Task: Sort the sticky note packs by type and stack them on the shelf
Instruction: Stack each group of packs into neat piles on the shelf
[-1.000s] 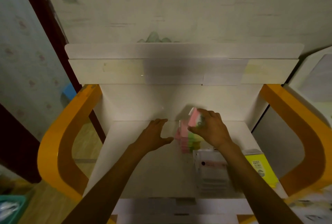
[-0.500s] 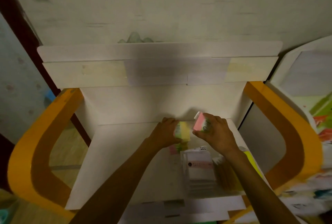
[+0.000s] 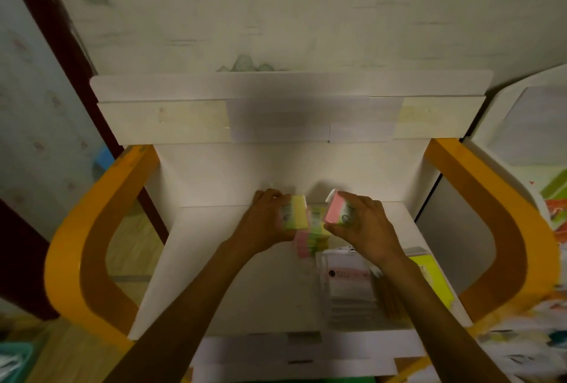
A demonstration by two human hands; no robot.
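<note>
My left hand (image 3: 265, 223) grips a yellow and green sticky note pack (image 3: 296, 212) above the white shelf board (image 3: 230, 275). My right hand (image 3: 363, 229) grips a pink sticky note pack (image 3: 336, 209), tilted, a little to the right of the first. Between and below both hands stands a stack of pink, green and yellow packs (image 3: 310, 238) on the board. In front of it lie a pile of white packs (image 3: 348, 289) with a pink label, some brown packs (image 3: 388, 290) and a bright yellow pack (image 3: 434, 281) at the right edge.
The shelf has orange curved side frames, the left one (image 3: 89, 235) and the right one (image 3: 503, 229), and a white upper board (image 3: 288, 112) over the back. A wall rises behind. White furniture (image 3: 527, 124) stands to the right. Colourful items blur at the far right.
My left hand has taken a yellow and green pack off the stack and lifted it. My right hand keeps holding the pink pack in about the same place.
</note>
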